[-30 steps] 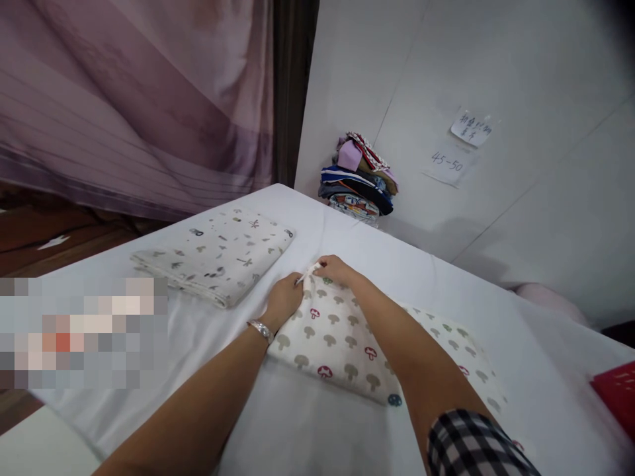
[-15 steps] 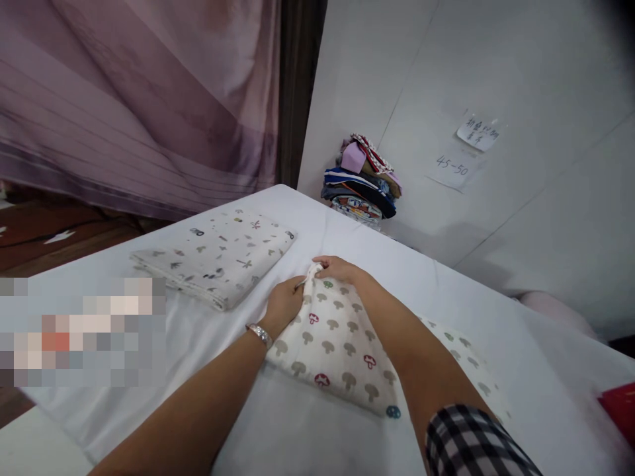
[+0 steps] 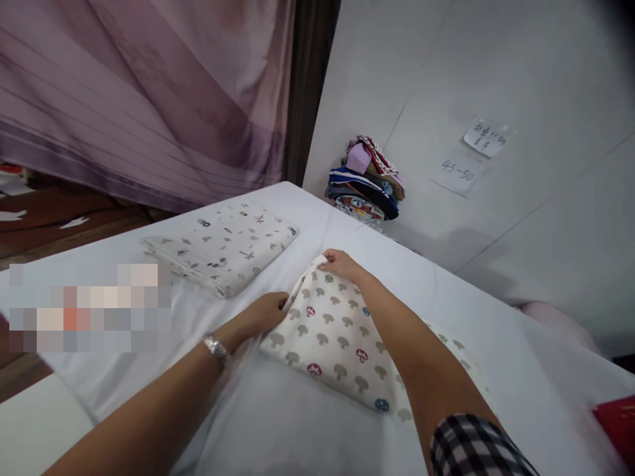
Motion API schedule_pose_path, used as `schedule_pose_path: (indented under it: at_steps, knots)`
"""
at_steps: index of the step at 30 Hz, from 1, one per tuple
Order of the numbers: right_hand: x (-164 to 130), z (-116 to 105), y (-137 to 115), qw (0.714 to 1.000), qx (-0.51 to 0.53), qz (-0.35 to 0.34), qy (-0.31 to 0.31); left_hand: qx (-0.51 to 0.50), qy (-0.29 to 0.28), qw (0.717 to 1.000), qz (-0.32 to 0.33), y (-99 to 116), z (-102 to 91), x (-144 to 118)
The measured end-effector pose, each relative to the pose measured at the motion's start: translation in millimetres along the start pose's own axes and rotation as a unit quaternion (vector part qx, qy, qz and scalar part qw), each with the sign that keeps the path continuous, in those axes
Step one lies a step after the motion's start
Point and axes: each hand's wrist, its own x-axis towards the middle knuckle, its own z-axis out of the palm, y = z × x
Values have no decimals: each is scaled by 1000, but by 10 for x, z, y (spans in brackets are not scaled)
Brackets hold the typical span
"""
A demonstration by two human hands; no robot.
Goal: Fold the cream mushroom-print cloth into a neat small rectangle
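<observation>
near the middle of the white-covered bed, the folded mushroom-print cloth lies flat, its long axis running from the far-left corner under the hands toward the near right edge. the right hand reaches farthest, fingers pinched on the cloth's far corner, forearm stretched along the cloth. the left hand sits at the cloth's left edge, nearer the body, fingers curled onto or under the hem; how firmly it grips i cannot tell. a second folded cloth lies well apart toward the bed's left edge.
</observation>
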Motion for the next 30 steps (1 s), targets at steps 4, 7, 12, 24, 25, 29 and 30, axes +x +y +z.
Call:
schedule_pose_path:
  at_steps: [4, 7, 12, 24, 25, 29, 30]
  knots:
    - [35, 81, 12, 1000, -8, -8, 0, -28, -10, 998, -58, -139, 39, -336]
    - [88, 154, 75, 999, -32, -6, 21, -21, 17, 996, -86, -152, 56, -461]
    - [115, 174, 114, 998, -40, -23, 40, -59, 14, 993, -101, -69, 66, -494]
    - [187, 288, 243, 989, -103, -44, 96, 75, 63, 990, -98, -231, -180, -468]
    - [203, 312, 265, 988, -105, -46, 100, 53, 57, 991, -107, -242, -177, -467]
    - [219, 354, 301, 987, -100, -47, 114, -67, 46, 982, -170, -212, -153, -457]
    - [211, 354, 301, 987, -97, -48, 117, -84, 48, 980, -176, -191, -154, -446]
